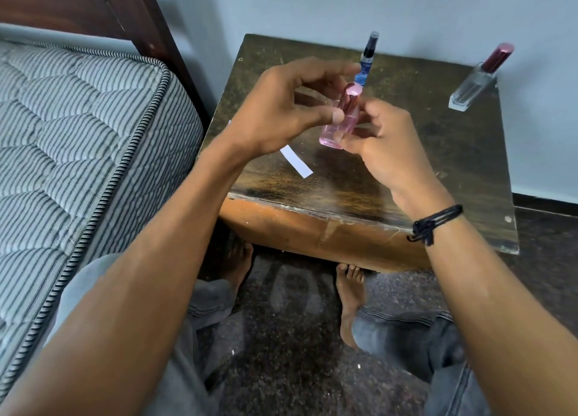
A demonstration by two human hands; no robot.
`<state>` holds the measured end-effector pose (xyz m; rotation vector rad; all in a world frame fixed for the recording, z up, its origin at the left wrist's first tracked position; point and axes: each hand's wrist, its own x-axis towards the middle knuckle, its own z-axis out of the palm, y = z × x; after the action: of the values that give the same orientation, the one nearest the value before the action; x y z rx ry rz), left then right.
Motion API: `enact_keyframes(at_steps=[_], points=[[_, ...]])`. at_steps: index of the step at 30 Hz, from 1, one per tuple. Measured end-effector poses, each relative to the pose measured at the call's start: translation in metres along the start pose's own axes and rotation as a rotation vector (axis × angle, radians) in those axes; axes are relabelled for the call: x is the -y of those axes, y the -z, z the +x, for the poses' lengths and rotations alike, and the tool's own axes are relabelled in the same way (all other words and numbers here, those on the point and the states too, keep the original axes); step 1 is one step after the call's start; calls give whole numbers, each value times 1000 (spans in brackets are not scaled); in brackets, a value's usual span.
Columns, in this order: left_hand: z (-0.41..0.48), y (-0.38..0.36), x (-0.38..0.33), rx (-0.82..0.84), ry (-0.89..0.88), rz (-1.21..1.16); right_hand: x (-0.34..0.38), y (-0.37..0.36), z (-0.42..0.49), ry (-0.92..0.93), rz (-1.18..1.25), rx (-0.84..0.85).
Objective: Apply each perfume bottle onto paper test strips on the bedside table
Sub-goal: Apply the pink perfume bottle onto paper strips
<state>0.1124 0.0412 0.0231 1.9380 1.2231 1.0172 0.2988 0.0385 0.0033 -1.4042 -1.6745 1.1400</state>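
Note:
A pink perfume bottle with a pink metallic cap is held above the bedside table. My right hand grips its lower body from the right. My left hand touches it from the left, thumb against the bottle just below the cap. A white paper test strip lies flat on the table under my left wrist. A slim blue spray bottle with a black top stands behind my hands. A clear bottle with a dark red cap stands at the back right of the table.
A striped mattress and dark wooden bed frame border the table on the left. A pale wall rises behind it. My knees and bare feet are on the speckled floor below the table's front edge.

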Motion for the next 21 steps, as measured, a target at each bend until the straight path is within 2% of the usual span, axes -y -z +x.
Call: enact_keyframes(at_steps=[6, 12, 16, 21], points=[[-8, 27, 14, 20, 64, 73, 12, -22, 7, 68, 37, 34], [-19, 52, 16, -85, 105, 123, 27, -38, 19, 91, 68, 74], [-27, 70, 19, -221, 151, 116, 27, -47, 31, 69, 60, 56], [-32, 86, 37, -479, 253, 71, 15, -67, 49, 31, -112, 79]])
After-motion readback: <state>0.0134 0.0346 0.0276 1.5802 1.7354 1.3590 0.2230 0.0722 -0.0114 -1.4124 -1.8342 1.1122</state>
